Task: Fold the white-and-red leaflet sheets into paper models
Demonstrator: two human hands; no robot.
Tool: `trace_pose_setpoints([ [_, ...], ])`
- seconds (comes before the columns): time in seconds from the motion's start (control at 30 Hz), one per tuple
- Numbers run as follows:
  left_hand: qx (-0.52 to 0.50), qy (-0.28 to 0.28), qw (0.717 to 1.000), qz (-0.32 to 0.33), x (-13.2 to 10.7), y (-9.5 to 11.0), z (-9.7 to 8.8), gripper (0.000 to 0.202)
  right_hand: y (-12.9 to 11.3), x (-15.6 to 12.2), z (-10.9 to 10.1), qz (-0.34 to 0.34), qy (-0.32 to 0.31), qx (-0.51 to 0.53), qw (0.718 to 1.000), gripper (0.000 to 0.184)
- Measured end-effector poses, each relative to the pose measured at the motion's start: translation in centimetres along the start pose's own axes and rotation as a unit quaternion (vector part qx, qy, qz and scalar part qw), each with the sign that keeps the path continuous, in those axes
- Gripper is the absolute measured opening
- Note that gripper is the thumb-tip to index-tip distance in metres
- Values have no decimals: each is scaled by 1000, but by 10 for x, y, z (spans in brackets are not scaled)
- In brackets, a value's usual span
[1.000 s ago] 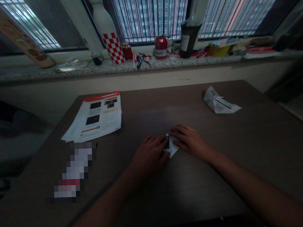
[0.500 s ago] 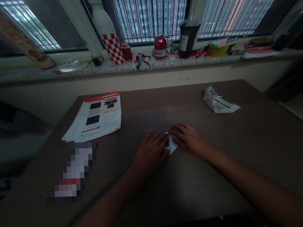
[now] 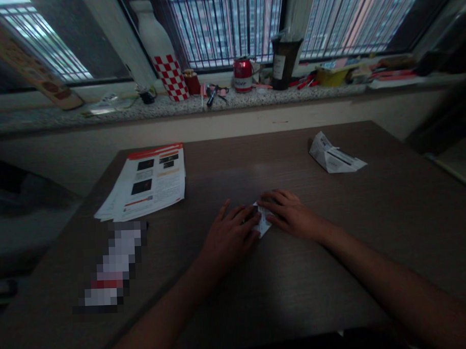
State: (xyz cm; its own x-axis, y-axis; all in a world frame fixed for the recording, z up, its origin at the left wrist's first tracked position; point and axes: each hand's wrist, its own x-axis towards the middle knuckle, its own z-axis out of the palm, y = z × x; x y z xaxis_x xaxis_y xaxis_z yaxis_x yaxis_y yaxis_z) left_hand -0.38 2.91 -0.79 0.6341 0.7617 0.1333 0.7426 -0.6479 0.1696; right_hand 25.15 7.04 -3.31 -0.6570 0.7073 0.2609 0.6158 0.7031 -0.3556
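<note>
A small folded piece of printed paper [image 3: 264, 225] lies on the table in front of me, partly hidden under my fingers. My left hand [image 3: 232, 231] rests on its left side, fingers stretched out and the little finger spread away. From the right, my right hand [image 3: 286, 213] lies over the paper's upper and right part, its fingers extended to the left. Both hands press the paper against the tabletop rather than lift it. Farther off at the back right stands a larger folded paper shape [image 3: 335, 158], touched by neither hand.
Printed sheets [image 3: 153, 182] lie stacked at the back left of the brown table [image 3: 225, 169]. Nearer is a pixelated, blurred-out object [image 3: 114, 262]. On the windowsill stand a checked white bottle [image 3: 168, 75], a red can [image 3: 243, 75], a dark cup [image 3: 284, 63] and other clutter.
My left fingers have slid slightly rightward over the folded paper, covering a dark strip that showed before. The right hand stays in place. The whole view has shifted slightly.
</note>
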Motion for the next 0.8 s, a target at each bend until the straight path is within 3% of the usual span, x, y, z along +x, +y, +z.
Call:
trace_pose_setpoints([
  [0.2, -5, -8, 1000, -6, 0, 1, -1, 43, 3, -1, 3, 11, -1, 0, 1000, 50],
  [0.4, -16, -47, 998, 35, -5, -4, 9, 52, 4, -3, 5, 4, -4, -17, 1000, 50],
  [0.6, -17, -65, 998, 18, -8, 1, 14, 61, 1, -3, 4, 8, 3, -29, 1000, 51],
  [0.8, -19, -57, 998, 3, -4, 2, 17, 66, -10, -7, 3, -2, -7, -26, 1000, 66],
])
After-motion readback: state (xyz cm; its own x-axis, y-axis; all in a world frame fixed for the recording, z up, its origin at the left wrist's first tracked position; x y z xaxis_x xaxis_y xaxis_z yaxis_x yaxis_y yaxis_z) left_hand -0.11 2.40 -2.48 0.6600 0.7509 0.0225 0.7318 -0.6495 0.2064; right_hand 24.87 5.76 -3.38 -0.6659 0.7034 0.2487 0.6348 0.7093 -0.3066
